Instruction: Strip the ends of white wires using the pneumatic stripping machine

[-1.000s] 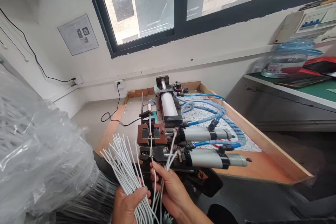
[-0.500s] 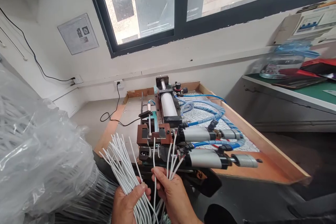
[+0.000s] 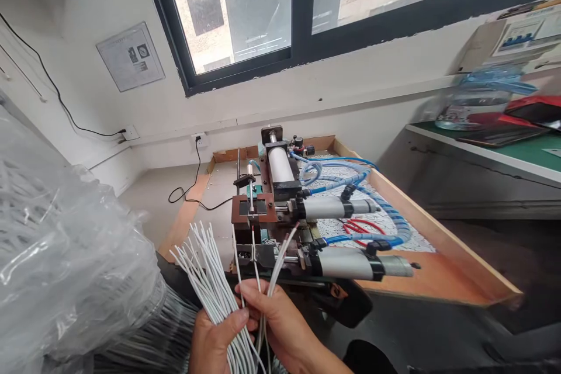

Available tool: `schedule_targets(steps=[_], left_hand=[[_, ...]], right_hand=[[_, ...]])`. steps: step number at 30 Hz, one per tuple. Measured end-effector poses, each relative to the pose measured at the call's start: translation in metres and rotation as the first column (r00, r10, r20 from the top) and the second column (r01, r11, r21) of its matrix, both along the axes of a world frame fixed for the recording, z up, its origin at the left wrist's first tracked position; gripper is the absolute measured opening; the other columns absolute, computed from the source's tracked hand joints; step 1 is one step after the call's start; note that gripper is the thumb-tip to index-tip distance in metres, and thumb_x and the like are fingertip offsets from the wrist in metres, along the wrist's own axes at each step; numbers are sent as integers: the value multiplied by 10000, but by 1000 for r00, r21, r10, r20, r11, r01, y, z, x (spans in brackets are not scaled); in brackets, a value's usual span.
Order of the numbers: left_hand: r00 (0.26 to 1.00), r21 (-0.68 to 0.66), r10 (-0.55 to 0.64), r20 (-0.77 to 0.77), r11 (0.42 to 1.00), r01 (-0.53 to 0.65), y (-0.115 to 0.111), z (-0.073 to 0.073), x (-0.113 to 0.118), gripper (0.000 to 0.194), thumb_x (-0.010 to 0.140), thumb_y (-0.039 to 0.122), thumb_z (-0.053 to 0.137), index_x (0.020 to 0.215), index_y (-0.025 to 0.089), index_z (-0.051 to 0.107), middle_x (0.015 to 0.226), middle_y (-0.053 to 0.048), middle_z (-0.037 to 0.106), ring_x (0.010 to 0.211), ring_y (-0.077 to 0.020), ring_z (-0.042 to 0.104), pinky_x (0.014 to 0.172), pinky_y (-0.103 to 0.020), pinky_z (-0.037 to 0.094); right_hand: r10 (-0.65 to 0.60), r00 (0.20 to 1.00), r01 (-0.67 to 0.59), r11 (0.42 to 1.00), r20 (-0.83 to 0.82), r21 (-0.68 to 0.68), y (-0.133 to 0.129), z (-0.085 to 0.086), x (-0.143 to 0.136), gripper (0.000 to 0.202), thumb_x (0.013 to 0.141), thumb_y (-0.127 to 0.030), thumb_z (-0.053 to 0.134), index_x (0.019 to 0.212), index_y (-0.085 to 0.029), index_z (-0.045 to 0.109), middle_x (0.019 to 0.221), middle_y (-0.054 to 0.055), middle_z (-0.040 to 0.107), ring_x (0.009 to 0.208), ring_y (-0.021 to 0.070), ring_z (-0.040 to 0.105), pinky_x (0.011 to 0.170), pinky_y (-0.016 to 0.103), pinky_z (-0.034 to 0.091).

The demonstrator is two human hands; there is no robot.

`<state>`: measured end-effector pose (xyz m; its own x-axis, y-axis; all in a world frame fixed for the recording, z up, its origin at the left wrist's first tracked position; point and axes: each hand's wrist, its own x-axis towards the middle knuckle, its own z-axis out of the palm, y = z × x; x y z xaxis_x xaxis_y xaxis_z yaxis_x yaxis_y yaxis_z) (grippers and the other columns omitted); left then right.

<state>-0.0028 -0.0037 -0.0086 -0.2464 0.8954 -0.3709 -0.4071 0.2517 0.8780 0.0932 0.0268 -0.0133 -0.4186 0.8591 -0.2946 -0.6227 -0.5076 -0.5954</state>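
My left hand [image 3: 214,339] is closed around a thick bundle of white wires [image 3: 210,280], whose cut ends fan out up and to the left. Just right of it, my right hand [image 3: 274,315] pinches a smaller group of white wires [image 3: 278,260]. Some tips in this group look bare and reddish. One of these wires [image 3: 255,260] points up at the front of a pneumatic machine [image 3: 254,208] with brown jaw blocks. Another single wire [image 3: 237,257] rises between the bundle and that wire, near my right fingertips. Whether the wires touch the machine I cannot tell.
Silver air cylinders [image 3: 346,262] and blue hoses [image 3: 405,228] extend right of the jaws, inside a wooden-edged tray [image 3: 473,283]. Clear plastic [image 3: 65,245] covers more wires at left. A green-topped shelf [image 3: 526,152] holds a plastic jug [image 3: 467,102] at right.
My right hand has shifted left, closer to the bundle. One of its wires now shows a reddish tip. The machine's side cylinders and brown block have shifted, with red tubing now more visible.
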Motion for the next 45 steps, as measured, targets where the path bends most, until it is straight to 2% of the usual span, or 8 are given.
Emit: schedule_targets(steps=[4, 8, 11, 17, 24, 30, 37, 45], left_hand=[[999, 53, -38, 37, 998, 36, 0, 0, -2, 171, 468, 193, 728, 580, 122, 618, 480, -28, 644, 475, -150, 575, 506, -253, 431], [995, -52, 17, 99, 999, -12, 0, 2, -4, 191, 475, 193, 736, 603, 135, 607, 494, -15, 648, 490, -157, 597, 556, -273, 458], [992, -124, 68, 104, 991, -55, 0, 2, -3, 231, 468, 200, 738, 651, 126, 617, 524, -33, 664, 518, -187, 620, 574, -299, 473], [995, -50, 83, 54, 996, -80, 0, -3, -1, 230, 458, 213, 738, 631, 137, 609, 445, -3, 624, 423, -151, 577, 452, -244, 439], [997, 9, 74, 6, 997, -74, -2, -5, -2, 206, 458, 190, 728, 621, 155, 606, 409, 19, 594, 380, -126, 523, 408, -232, 410], [999, 28, 53, 1, 998, -53, -1, -2, -3, 183, 484, 199, 723, 616, 141, 610, 487, 2, 638, 474, -147, 576, 502, -260, 454], [994, -50, 104, 13, 993, -103, 0, 0, 0, 256, 460, 230, 733, 665, 118, 627, 502, -38, 660, 488, -193, 610, 512, -306, 484], [993, -30, 93, -76, 995, -95, -1, 2, 3, 218, 445, 218, 733, 595, 129, 601, 449, -18, 628, 386, -151, 552, 414, -258, 435]], right_hand=[[-185, 973, 174, 981, 138, 87, -6, -4, 2, 253, 593, -352, 680, 616, -120, 583, 480, -34, 479, 409, 50, 370, 403, 178, 251], [-258, 944, 245, 966, 208, 86, -8, -13, 8, 253, 626, -356, 651, 617, -116, 573, 492, -29, 471, 407, 45, 320, 391, 176, 190], [-252, 945, 245, 968, 208, 60, -7, -15, 10, 256, 626, -350, 644, 571, -117, 554, 468, -36, 444, 400, 43, 290, 387, 176, 170], [-215, 960, 218, 976, 177, 3, 1, -5, 11, 228, 602, -304, 658, 540, -121, 538, 465, -45, 437, 404, 39, 299, 383, 161, 176], [18, 998, -21, 999, 57, 50, -1, -4, 3, 253, 600, -367, 660, 616, -141, 547, 447, -52, 437, 367, 66, 363, 387, 202, 273], [-272, 944, 250, 959, 186, 131, -7, -7, 3, 258, 608, -358, 671, 643, -116, 588, 520, -18, 519, 445, 59, 386, 427, 185, 277], [-349, 927, 357, 933, 134, -37, 4, -5, 2, 242, 574, -321, 695, 657, -110, 611, 512, -24, 523, 425, 52, 379, 405, 172, 252], [-247, 968, 250, 956, 37, -155, 10, -3, 0, 257, 544, -321, 708, 634, -104, 604, 471, -37, 484, 389, 45, 367, 384, 175, 272]])
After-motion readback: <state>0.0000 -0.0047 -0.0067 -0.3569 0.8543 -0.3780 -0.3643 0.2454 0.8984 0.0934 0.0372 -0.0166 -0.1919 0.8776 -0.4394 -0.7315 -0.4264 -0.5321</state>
